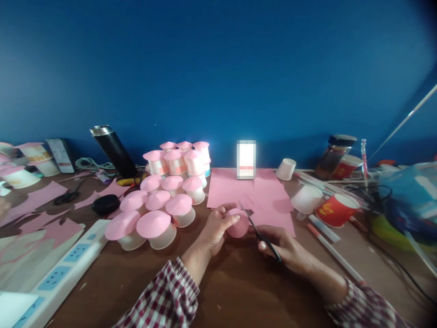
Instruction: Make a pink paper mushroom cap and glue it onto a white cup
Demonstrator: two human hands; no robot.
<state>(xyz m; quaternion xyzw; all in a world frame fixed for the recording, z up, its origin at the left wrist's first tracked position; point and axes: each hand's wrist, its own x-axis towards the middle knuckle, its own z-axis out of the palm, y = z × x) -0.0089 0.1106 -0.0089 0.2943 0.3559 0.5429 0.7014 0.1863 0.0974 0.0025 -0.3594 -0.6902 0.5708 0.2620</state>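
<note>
My left hand (218, 230) pinches a round piece of pink paper (238, 225) between thumb and fingers, above the brown table. In my right hand (285, 248) is a pair of dark scissors (261, 237), fingers closed around the handles. The blades point up and away, along the right edge of the pink disc. Whether they are cutting into it, I cannot tell. Beyond both hands lie flat sheets of pink paper (273, 198). Left of my left hand stand several white paper cups with pink cone-shaped paper tops (155, 223), some stacked at the back.
A white power strip (68, 269) runs along the left, near pink paper scraps (44, 200), another pair of scissors (66, 197) and a black lid (105, 205). A black flask (114, 150) leans behind. At right are a red cup (337, 210), white cups (306, 199) and a marker (336, 253).
</note>
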